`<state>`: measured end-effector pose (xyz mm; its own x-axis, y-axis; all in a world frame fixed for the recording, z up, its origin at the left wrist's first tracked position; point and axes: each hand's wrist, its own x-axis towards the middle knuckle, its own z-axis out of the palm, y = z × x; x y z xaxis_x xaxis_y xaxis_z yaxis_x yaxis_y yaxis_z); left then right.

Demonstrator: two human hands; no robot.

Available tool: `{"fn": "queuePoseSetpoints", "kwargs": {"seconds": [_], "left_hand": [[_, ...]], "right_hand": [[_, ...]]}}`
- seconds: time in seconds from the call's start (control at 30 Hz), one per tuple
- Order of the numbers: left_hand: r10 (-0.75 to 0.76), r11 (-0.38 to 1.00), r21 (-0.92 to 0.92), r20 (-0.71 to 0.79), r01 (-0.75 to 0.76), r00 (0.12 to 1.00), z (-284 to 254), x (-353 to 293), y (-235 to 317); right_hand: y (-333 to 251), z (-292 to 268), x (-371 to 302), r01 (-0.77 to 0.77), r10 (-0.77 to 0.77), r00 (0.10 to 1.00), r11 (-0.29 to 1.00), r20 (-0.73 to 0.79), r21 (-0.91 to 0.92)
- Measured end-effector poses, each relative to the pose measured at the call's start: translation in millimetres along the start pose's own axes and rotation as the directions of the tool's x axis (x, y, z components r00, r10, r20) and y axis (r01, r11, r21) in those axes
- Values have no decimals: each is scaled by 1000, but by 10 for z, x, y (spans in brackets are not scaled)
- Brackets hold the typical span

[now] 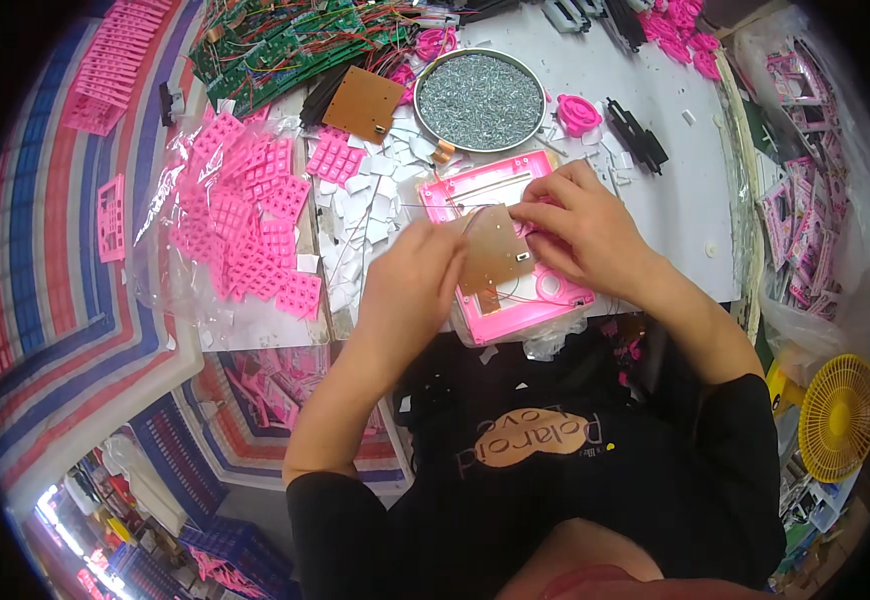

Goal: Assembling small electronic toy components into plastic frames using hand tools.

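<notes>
A brown circuit board [500, 262] with thin wires lies tilted over a pink plastic housing [500, 326] at the table's front edge. At the board's left edge, my left hand [407, 275] has its fingers closed, pinching that side; the fingertips are partly hidden. My right hand [590, 232] comes in from the right, fingers bent together at the board's upper right corner, above the housing. What lies under the right fingertips is hard to see. Fine wires run out from the board across the housing, beside a round ring in its lower right part.
A round tray of small metal screws [480, 98] stands behind the housing. Pink button pads [245, 215] are heaped at the left, with white scraps [355, 215] beside them. Green circuit boards [285, 65] pile up at the back left; black plastic parts [637, 137] lie right. A yellow fan [839, 418] stands lower right.
</notes>
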<state>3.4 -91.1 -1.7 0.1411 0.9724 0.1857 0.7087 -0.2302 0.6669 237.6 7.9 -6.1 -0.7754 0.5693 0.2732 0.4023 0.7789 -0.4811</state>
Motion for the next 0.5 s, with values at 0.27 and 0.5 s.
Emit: {"fn": "queuePoseSetpoints", "kwargs": {"seconds": [0.27, 0.5], "left_hand": [[-221, 974, -2, -262, 229, 939, -232, 216, -89], [83, 972, 235, -373, 8, 924, 139, 480, -140]], "right_hand": [[43, -56, 167, -25, 24, 999, 999, 43, 23], [10, -59, 476, -134, 164, 980, 962, -112, 237]]}}
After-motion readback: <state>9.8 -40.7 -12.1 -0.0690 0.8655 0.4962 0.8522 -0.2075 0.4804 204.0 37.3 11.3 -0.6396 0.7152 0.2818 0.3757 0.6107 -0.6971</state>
